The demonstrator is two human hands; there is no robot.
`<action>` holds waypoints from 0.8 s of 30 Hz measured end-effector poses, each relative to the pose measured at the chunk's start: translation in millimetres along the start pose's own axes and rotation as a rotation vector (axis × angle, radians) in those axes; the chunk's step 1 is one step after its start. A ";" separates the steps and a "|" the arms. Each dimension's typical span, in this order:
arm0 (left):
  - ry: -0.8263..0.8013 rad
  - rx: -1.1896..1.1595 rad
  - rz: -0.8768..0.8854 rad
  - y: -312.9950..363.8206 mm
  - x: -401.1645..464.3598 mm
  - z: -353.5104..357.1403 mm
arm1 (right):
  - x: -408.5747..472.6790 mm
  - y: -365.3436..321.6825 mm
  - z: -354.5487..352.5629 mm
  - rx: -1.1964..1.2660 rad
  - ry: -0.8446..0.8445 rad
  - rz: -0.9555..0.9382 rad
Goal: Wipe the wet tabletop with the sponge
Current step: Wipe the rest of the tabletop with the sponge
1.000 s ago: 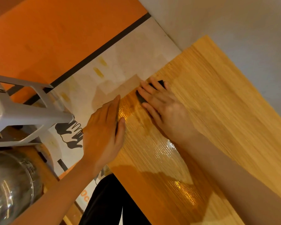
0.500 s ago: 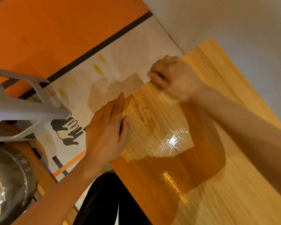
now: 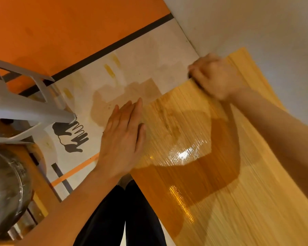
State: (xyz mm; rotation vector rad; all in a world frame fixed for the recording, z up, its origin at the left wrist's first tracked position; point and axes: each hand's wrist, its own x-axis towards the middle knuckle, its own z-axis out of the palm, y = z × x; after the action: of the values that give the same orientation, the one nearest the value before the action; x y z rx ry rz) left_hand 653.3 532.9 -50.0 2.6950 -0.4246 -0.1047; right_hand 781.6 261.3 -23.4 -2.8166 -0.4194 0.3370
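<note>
The wooden tabletop (image 3: 229,174) runs from the lower middle to the upper right, with a glossy wet patch (image 3: 183,153) near its left edge. My right hand (image 3: 215,75) is curled at the table's far left corner, blurred by motion. A dark sliver of the sponge (image 3: 196,84) shows under its fingers; the rest is hidden. My left hand (image 3: 124,137) lies flat with fingers together along the table's left edge, holding nothing.
A white plastic stool (image 3: 25,107) stands at the left above a shiny metal pot (image 3: 5,189). The floor is orange and white with a wet stain (image 3: 117,100) beside the table. A grey wall (image 3: 247,23) borders the table's far side. My dark trousers (image 3: 121,215) are below.
My right hand has swept the sponge away from me along the table's left edge to the far corner. My left hand has stayed at the edge. The view has shifted slightly.
</note>
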 end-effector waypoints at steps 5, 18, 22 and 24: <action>0.053 -0.033 -0.109 -20.0 -33.1 -9.4 | -1.6 -33.4 19.0 -0.033 0.105 0.201; 0.031 -0.200 -0.029 -31.4 -51.8 -6.5 | -32.8 -55.5 42.4 0.057 0.279 0.155; -0.001 -0.199 -0.023 -36.4 -59.7 -4.3 | -47.3 -108.8 56.7 0.157 0.380 0.328; -0.008 -0.162 -0.013 -37.1 -59.8 -4.6 | -60.9 -163.2 82.0 0.112 0.406 0.200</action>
State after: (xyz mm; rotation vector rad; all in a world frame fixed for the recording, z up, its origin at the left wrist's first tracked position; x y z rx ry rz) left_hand 607.4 585.5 -60.3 2.5389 -0.3841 -0.1473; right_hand 662.3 411.5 -39.8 -2.7241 -0.0302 -0.1698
